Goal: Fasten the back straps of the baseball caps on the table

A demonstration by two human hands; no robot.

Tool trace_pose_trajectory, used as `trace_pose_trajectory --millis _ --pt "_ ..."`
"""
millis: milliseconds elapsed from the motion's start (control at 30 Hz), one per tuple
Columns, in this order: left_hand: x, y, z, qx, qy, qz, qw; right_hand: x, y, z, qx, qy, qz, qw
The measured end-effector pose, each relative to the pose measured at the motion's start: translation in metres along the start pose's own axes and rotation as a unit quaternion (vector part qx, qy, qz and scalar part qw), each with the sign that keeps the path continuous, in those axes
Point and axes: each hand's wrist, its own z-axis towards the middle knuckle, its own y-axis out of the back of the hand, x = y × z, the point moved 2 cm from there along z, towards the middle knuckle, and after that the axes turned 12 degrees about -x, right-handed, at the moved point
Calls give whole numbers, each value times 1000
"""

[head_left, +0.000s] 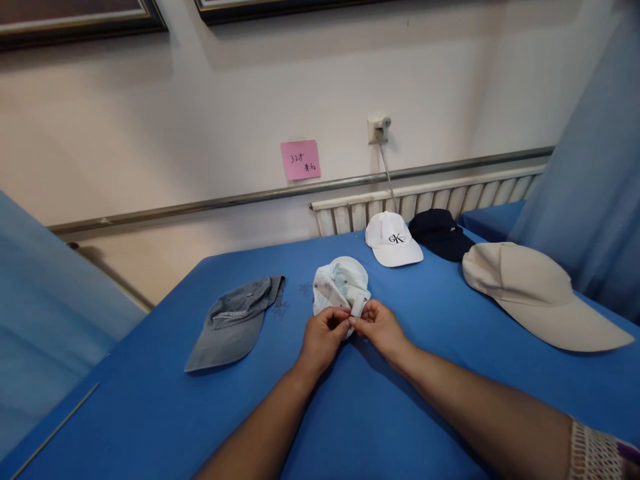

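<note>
A pale, light-blue and white cap (340, 280) lies on the blue-covered table, its back strap turned toward me. Both hands pinch at that strap. My left hand (324, 335) closes thumb and fingers on its left end, while my right hand (379, 328) grips it from the right. The fingertips nearly meet, so the fastening between them is mostly hidden. To the left rests a grey cap (235, 323) with its brim toward me. Behind and to the right sit a white cap (393, 239) with black letters, a dark navy cap (440, 233) and a large beige cap (535, 293).
The blue table cover (165, 400) reaches back toward the wall. Behind it are a radiator (450, 200), a metal rail (240, 199), a wall socket (377, 131) with a cord and a pink note (301, 160). Blue curtains (45, 320) hang at both sides.
</note>
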Motion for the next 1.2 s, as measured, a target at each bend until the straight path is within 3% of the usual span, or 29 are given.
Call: trace_pose_trajectory --millis 200,400,633,800,967,1200 --pt "4 0 2 1 11 -15 1000 1 -1 -1 -8 2 -3 1000" --pt "2 6 5 -21 -24 81 996 -1 -1 0 -21 10 23 999" --pt "8 7 8 -6 -1 75 997 1 0 -3 38 -26 66 997" --pt "9 2 3 0 76 -19 997 3 1 -3 53 -31 72 996" --pt "-1 0 -2 -17 158 -183 970 6 -1 -5 48 -26 57 997" --pt "-4 2 0 -51 157 -148 975 4 -3 -3 39 -16 51 998"
